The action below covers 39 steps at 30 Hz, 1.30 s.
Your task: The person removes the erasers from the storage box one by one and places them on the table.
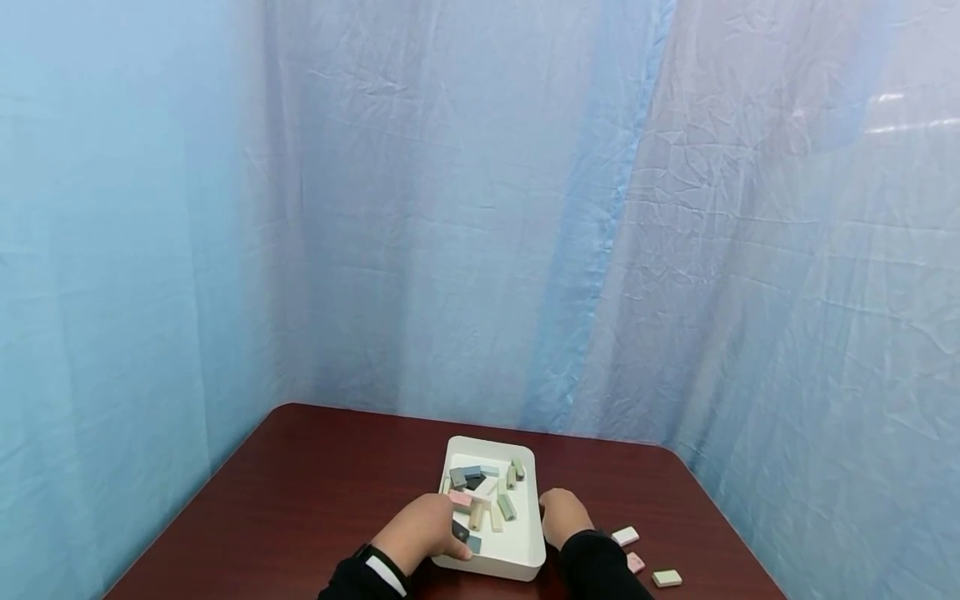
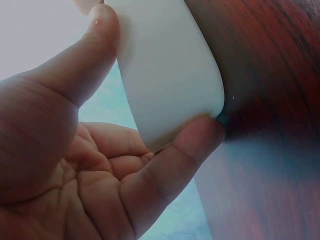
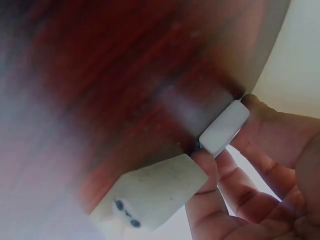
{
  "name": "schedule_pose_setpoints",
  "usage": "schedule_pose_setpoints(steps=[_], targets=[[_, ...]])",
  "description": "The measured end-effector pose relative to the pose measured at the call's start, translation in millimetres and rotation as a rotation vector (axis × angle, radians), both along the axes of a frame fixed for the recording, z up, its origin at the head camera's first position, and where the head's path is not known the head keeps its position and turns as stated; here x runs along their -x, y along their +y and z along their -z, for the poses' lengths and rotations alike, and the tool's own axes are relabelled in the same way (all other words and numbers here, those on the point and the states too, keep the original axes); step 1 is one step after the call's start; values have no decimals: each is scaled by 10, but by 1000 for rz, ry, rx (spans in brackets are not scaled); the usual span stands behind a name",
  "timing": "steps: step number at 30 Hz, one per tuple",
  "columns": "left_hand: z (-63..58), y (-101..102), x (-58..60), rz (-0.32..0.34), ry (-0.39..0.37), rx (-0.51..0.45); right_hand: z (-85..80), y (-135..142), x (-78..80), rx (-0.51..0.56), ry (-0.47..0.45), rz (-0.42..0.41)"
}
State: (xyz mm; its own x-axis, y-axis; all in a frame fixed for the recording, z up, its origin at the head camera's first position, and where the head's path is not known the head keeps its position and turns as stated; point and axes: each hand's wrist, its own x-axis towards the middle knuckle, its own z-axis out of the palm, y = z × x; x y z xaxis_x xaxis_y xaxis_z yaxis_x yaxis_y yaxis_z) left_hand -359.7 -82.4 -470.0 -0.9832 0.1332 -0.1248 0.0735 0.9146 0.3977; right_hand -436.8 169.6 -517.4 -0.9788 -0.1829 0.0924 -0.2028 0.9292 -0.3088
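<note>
My left hand (image 1: 429, 529) grips the near left side of a shallow white tray (image 1: 517, 546), its thumb lying over the rim. In the left wrist view, the fingers curl against the outer wall of the tray (image 2: 170, 65). Inside the tray lies a loose heap of small rectangular blocks (image 1: 507, 507) in green, grey, pink, cream and white. At the tray's right side is my right hand (image 1: 564, 517). Low over the tabletop, it pinches a small white block (image 3: 225, 127) between thumb and finger. A larger-looking pale block (image 3: 165, 187) with black marks sits beside that fingertip.
On the dark red wooden table (image 1: 360, 454), a white block (image 1: 625, 536), a pink block (image 1: 635, 563) and a pale green block (image 1: 667, 578) lie right of the right forearm. Light blue curtains (image 1: 450, 208) hang behind the table and along its sides.
</note>
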Motion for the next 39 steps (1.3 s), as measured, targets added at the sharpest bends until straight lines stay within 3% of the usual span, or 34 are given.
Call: schedule_pose_setpoints(steps=[8, 18, 28, 35, 39], targets=[[17, -5, -4, 0, -21, -33, 20, 19, -23, 42, -60, 20], [11, -7, 14, 10, 10, 7, -20, 11, -39, 22, -49, -5], [-19, -25, 4, 11, -1, -4, -33, 66, 19, -45, 3, -133], [20, -11, 17, 15, -14, 5, -244, -112, -87, -55, 56, -47], [30, -15, 14, 33, 11, -4, -472, -339, -208, 15, 48, -122]])
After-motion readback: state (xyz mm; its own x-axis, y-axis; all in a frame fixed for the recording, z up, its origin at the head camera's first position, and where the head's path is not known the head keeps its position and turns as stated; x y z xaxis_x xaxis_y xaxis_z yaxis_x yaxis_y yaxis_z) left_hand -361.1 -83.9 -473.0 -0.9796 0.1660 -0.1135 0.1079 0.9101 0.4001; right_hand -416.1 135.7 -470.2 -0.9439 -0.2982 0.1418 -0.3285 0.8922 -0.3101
